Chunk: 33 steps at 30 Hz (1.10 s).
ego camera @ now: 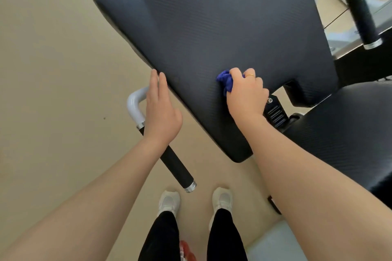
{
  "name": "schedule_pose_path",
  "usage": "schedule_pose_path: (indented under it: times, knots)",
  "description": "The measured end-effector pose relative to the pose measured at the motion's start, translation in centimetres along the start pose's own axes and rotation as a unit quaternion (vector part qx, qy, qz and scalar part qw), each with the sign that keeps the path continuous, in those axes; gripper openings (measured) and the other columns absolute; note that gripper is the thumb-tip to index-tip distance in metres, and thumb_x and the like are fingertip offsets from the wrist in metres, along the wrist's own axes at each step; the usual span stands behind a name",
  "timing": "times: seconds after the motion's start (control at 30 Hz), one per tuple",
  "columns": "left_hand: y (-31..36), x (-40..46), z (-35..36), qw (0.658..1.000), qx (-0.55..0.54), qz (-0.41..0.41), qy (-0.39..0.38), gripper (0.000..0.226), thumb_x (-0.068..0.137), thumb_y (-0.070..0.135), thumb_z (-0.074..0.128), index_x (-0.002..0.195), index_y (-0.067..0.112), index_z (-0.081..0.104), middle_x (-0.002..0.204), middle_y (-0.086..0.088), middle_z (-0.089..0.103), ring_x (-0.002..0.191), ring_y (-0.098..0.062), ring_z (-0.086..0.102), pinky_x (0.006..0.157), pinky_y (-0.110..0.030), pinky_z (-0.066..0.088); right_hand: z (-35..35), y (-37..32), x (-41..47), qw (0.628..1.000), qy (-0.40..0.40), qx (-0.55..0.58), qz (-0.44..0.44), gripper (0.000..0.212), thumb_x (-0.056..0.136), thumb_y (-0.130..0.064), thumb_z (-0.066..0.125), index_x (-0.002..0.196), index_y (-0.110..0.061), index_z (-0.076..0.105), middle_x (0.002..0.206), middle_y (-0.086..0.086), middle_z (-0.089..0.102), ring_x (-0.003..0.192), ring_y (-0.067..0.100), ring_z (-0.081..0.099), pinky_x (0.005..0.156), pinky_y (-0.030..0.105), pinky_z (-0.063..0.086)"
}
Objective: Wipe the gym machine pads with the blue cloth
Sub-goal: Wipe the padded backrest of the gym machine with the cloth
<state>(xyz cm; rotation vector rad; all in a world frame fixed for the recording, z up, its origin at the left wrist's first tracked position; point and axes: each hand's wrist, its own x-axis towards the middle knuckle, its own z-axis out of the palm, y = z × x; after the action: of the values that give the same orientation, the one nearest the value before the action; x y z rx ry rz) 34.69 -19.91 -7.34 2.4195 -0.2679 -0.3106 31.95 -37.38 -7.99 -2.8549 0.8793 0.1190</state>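
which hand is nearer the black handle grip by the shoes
Left. The left hand sits directly over the upper end of the black handle grip; the right hand is off across the back pad, gripping the blue cloth.

Single head-worn view, looking steeply down, close over back pad (pixel 222 27); floor (pixel 53 70) beneath

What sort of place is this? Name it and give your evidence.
Most likely a gym. A large black textured machine pad fills the view, a white tube frame ends in a black foam-grip handle, and a second grip handle stands at upper right. The right hand presses a blue cloth on the pad.
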Motion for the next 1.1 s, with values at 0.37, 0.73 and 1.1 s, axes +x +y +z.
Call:
schedule_pose_path:
  times: [0.37,0.73,1.1]
  knots:
    - [1.5,1.8,-2.6,0.962,-0.233,-0.117,0.082,0.056,0.09,-0.005,0.031,0.143,0.012,0.029,0.125,0.008,0.047,0.11,-0.003,0.053,0.086,-0.007,0.04,0.9,-5.7,-1.0,0.914,0.102,0.006,-0.393,0.034,0.058,-0.011,0.077,0.09,-0.019,0.067,0.088,0.005,0.064,0.068,0.025,0.057,0.059,0.03,0.038]
    - [0.8,4.7,-4.2,0.934,-0.303,-0.168,0.091,0.061,0.092,0.046,0.028,0.149,0.025,0.016,0.156,0.006,0.023,0.141,-0.016,0.028,0.115,-0.041,0.026,-0.9,-11.0,0.5,0.949,0.097,0.057,-0.295,0.041,0.055,-0.009,0.077,0.094,-0.018,0.066,0.093,0.009,0.061,0.071,0.026,0.055,0.059,0.032,0.037]
    - [1.1,7.0,-5.6,0.942,-0.289,-0.134,0.107,0.051,0.1,0.041,0.022,0.149,0.028,0.017,0.155,0.013,0.021,0.141,-0.005,0.022,0.118,-0.035,0.019,-5.6,-11.5,13.0,0.982,0.087,0.099,-0.135,0.031,0.085,-0.009,0.05,0.112,-0.023,0.056,0.126,0.009,0.043,0.109,0.026,0.045,0.074,0.035,0.03]
